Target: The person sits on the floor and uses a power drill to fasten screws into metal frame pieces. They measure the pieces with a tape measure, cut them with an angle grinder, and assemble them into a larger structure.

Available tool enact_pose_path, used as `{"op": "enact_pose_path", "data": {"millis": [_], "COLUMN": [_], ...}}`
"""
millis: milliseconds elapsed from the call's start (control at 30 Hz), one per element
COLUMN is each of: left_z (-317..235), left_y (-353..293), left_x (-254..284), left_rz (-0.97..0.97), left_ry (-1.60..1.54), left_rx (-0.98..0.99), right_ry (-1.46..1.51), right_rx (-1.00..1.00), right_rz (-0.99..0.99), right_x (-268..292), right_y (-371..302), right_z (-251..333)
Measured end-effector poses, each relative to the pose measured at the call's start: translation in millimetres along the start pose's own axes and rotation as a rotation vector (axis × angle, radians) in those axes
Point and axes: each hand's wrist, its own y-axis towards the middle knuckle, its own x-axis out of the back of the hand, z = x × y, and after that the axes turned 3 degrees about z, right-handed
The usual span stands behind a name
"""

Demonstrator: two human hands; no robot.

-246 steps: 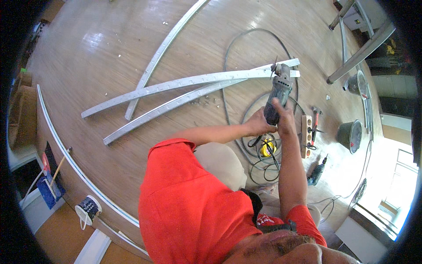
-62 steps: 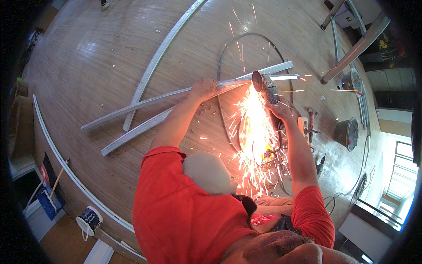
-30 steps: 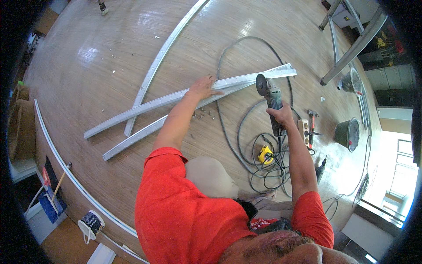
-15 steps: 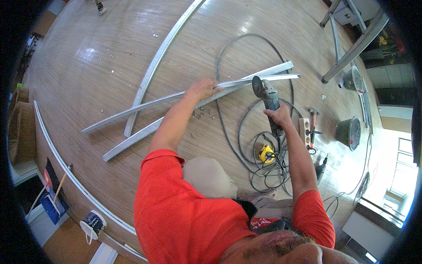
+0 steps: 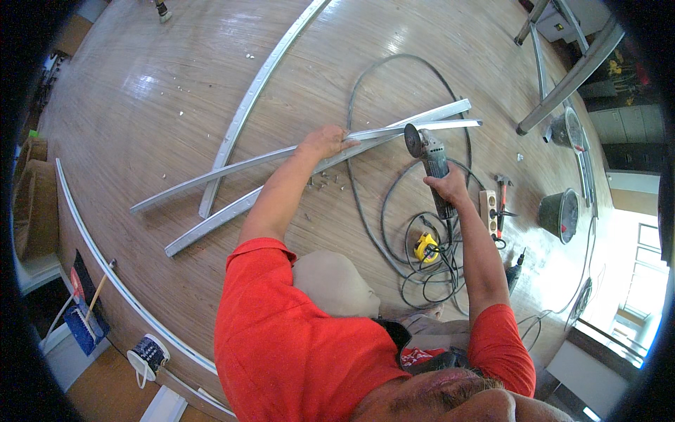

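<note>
The left hand (image 5: 325, 143) pinches the metal channel (image 5: 376, 132), probably to steady it, while the right hand (image 5: 450, 184) wraps round the grinder (image 5: 436, 162).

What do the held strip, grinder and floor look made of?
Strip: metal, likely galvanized steel or aluminium; bare silvery sheen.
Grinder: dull grey head, probably metal; dark, matte grip, probably plastic.
Floor: wood-look, maybe vinyl or laminate; streaky grain, glossy reflections.
</note>
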Motion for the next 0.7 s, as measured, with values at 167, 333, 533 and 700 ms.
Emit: {"op": "enact_pose_path", "data": {"millis": [167,333,533,700], "left_z": [-1,2,6,8], "left_y": [-1,-2,-4,4], "left_x": [1,-2,-10,-11], "left_rz": [0.01,0.0,-0.165,-0.079], "left_ry": [0.003,-0.019,0.078,0.068], "left_rx": [0.011,0.0,-0.109,-0.057], "right_ry": [-0.033,-0.014,-0.063,0.094], "right_rx": [-0.009,0.047,0.02,0.017], "right_rz": [-0.009,-0.016,0.031,0.143], "right_x": [-3,-4,-5,-8], "right_y": [7,13,28,34], "right_z": [-11,-19,-33,-41]}}
